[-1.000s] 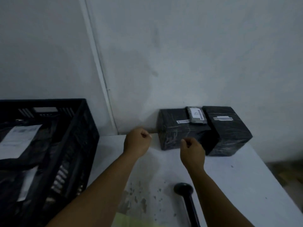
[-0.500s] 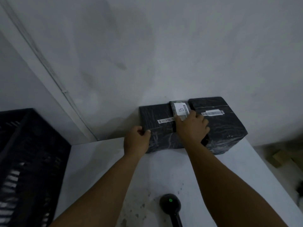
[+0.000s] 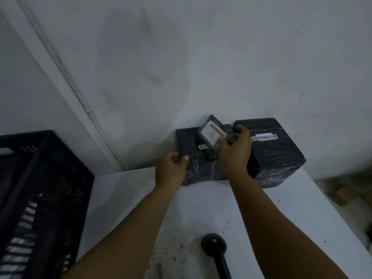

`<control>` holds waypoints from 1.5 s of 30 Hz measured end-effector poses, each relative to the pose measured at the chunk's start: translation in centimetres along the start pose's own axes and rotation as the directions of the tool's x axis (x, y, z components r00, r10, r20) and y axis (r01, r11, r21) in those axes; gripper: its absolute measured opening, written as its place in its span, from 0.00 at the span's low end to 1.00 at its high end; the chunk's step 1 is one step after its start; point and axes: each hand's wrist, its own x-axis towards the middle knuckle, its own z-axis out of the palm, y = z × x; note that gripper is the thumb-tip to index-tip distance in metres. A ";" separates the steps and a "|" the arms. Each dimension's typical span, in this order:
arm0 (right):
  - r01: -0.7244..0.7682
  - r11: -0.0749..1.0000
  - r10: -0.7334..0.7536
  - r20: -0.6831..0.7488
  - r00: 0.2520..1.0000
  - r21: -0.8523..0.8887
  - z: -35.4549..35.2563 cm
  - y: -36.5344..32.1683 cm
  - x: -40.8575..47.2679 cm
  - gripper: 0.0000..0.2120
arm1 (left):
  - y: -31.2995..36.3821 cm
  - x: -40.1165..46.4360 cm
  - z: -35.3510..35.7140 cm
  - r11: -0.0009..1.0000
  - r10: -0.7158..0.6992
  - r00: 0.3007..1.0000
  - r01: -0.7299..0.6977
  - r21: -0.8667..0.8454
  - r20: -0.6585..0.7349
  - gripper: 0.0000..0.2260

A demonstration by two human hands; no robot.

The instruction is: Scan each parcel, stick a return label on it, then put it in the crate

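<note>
Since half a second earlier, my right hand [image 3: 233, 152] had tilted the small parcel [image 3: 213, 135] up at frame centre, gripping it to expose its barcode; my left hand [image 3: 171, 170] pinched the big parcel [image 3: 193, 170] steady.

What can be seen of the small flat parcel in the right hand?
The small flat parcel is thin, dark and wrapped in glossy plastic, with a white label bearing a barcode strip and a handwritten mark. It is tilted, far edge raised above the two black boxes by the wall. The right hand grips its near end; nothing else visibly holds it.
</note>
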 end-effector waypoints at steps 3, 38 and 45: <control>-0.073 0.981 0.054 0.113 0.992 0.179 -1.3 -0.8 -3.6 0.26 | 0.0 -1.1 -1.6 0.998 0.038 0.999 -0.039 -0.054 -0.027 0.18; -0.251 0.834 0.473 0.406 0.782 -0.491 -9.0 9.5 -26.3 0.08 | -14.7 -16.3 -11.4 0.763 -0.430 0.900 0.404 -0.504 0.071 0.08; -0.151 0.926 0.330 0.547 0.769 -0.346 -8.7 3.9 -30.4 0.08 | -14.5 -15.9 -11.9 0.831 -0.368 0.930 0.335 -0.444 0.014 0.07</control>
